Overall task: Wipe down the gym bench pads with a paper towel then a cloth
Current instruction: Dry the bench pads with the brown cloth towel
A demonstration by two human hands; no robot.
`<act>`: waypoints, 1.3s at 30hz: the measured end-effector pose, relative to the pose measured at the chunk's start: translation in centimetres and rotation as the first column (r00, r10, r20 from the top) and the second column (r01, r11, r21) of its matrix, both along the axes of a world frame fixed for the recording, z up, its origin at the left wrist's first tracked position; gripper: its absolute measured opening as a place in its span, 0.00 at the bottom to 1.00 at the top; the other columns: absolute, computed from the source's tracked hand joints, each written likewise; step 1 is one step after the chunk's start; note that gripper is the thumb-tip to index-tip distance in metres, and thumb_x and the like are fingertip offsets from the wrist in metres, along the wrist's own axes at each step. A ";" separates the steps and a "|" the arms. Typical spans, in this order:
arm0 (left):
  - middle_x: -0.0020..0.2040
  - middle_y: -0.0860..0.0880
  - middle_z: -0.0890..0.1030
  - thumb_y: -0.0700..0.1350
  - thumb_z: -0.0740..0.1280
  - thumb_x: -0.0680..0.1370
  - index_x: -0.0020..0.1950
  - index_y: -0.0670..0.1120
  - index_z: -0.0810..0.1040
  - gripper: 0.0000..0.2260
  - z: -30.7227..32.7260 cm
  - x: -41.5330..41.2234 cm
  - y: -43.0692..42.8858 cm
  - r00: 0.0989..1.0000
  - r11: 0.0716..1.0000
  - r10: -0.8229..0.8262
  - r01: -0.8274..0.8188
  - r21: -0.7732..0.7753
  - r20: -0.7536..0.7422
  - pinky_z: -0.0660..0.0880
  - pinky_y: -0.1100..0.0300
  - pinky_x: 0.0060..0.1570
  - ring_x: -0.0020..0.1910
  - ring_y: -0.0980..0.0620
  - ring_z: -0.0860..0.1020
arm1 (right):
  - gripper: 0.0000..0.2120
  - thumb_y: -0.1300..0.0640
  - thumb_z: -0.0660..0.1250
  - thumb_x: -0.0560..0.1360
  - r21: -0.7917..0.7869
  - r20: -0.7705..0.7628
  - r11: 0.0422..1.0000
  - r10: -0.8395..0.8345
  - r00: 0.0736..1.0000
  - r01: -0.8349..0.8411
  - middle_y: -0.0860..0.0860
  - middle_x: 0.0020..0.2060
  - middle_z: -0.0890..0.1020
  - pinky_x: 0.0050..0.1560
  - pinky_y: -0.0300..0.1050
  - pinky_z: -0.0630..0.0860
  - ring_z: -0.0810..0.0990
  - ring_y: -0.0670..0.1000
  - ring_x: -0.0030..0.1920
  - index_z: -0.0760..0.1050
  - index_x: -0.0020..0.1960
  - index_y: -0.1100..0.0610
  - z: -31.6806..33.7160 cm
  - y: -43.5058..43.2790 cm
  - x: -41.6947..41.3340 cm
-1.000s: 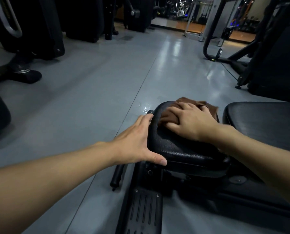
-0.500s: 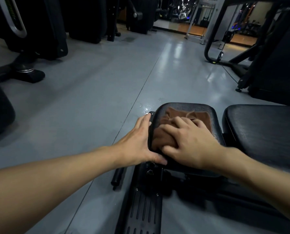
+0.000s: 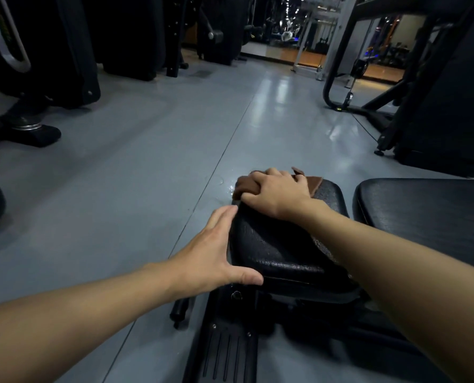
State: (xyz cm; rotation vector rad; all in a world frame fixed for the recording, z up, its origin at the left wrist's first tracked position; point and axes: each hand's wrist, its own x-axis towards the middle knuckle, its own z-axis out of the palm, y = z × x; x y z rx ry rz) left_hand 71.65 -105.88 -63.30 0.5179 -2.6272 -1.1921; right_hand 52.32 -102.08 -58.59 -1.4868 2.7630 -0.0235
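Grey glossy floor [image 3: 147,175], dark gym machines [image 3: 445,111]; my right grip [image 3: 277,194] clutches a brown cloth [image 3: 314,183], mostly hidden, on the black textured pad [image 3: 271,250]; left grip [image 3: 211,252] flat against its side

You have no text, label, brand, number or sign that can be read anywhere in this view, neither on the bench pad [image 3: 280,252] nor on the dark machines around it. The yellow-green strip [image 3: 3,29] beside the silver handle [image 3: 14,60] at your upper left may carry lettering, but it is too dark and blurred to make out.
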 end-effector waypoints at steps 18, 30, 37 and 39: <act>0.80 0.53 0.46 0.61 0.81 0.57 0.79 0.49 0.35 0.67 -0.3 -0.4 0.0 0.999 0.998 0.042 -0.043 0.053 0.015 0.56 0.67 0.69 0.71 0.67 0.55 | 0.29 0.34 0.57 0.73 0.016 -0.089 0.990 0.140 0.986 -0.140 0.50 0.70 0.70 0.70 0.60 0.60 0.65 0.58 0.72 0.65 0.72 0.41 0.2 5.8 4.4; 0.80 0.54 0.46 0.67 0.79 0.55 0.80 0.48 0.38 0.68 -0.3 -0.7 -0.1 0.999 0.997 0.008 -0.011 0.070 0.046 0.55 0.59 0.76 0.76 0.63 0.52 | 0.27 0.36 0.58 0.72 -0.050 -0.111 0.996 -0.081 0.991 0.076 0.53 0.68 0.72 0.66 0.56 0.67 0.70 0.59 0.68 0.69 0.69 0.43 1.6 11.2 1.6; 0.77 0.58 0.52 0.65 0.76 0.59 0.80 0.49 0.42 0.61 0.4 -0.7 0.1 0.998 0.995 -0.031 0.036 -0.089 0.059 0.58 0.66 0.70 0.73 0.64 0.57 | 0.36 0.32 0.49 0.65 -0.038 -0.143 0.981 0.182 0.973 -0.190 0.51 0.67 0.74 0.69 0.61 0.64 0.68 0.61 0.71 0.70 0.69 0.43 0.4 13.3 8.1; 0.78 0.57 0.50 0.61 0.77 0.66 0.80 0.50 0.43 0.56 0.9 -0.6 -0.1 0.992 0.984 -0.078 0.093 -0.152 0.103 0.56 0.67 0.70 0.74 0.60 0.56 | 0.34 0.33 0.53 0.65 -0.102 -0.135 0.991 0.070 0.988 -0.084 0.52 0.64 0.76 0.67 0.59 0.67 0.70 0.61 0.69 0.71 0.67 0.44 0.5 15.1 7.4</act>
